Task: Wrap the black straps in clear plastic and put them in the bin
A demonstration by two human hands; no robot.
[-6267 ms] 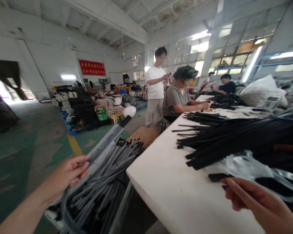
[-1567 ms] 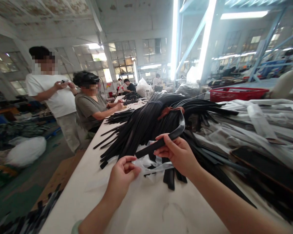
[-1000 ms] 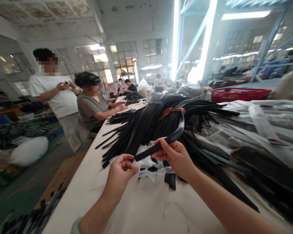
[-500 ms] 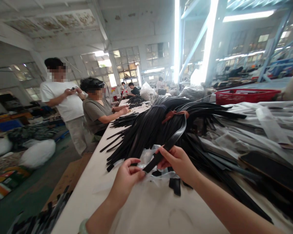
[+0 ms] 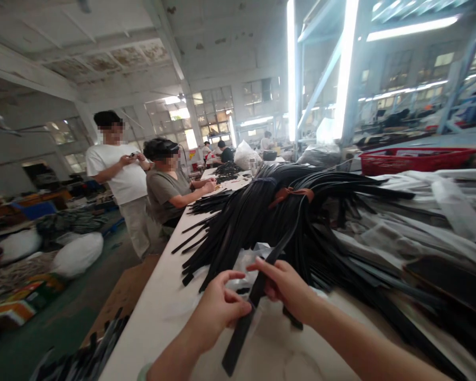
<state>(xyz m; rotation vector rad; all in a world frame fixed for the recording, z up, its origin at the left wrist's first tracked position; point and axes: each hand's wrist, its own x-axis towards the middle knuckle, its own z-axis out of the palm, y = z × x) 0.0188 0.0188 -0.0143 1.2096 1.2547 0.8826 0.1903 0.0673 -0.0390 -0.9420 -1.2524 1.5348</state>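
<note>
A flat black strap point(image 5: 244, 333) runs from the bundle down between my hands, its cut end hanging toward the near table. My left hand point(image 5: 222, 301) pinches the strap's left edge between thumb and fingers. Higher up, my right hand point(image 5: 283, 286) grips the same strap, with its index finger stretched across the front. Behind the hands lies crumpled clear plastic point(image 5: 248, 260). The large pile of black straps point(image 5: 241, 222) spreads over the table, tied with a brown band point(image 5: 291, 196).
White table point(image 5: 143, 317) runs away to the far left. A seated person point(image 5: 166, 185) and a standing person point(image 5: 122, 174) are on its left side. White wrapped material point(image 5: 400, 233) and a red basket point(image 5: 416, 160) lie right. More strips point(image 5: 91, 344) stand low at left.
The strap has slid down through my hands, so a longer end now hangs below my left hand. My right index finger has stretched out. The view has shifted slightly left and up.
</note>
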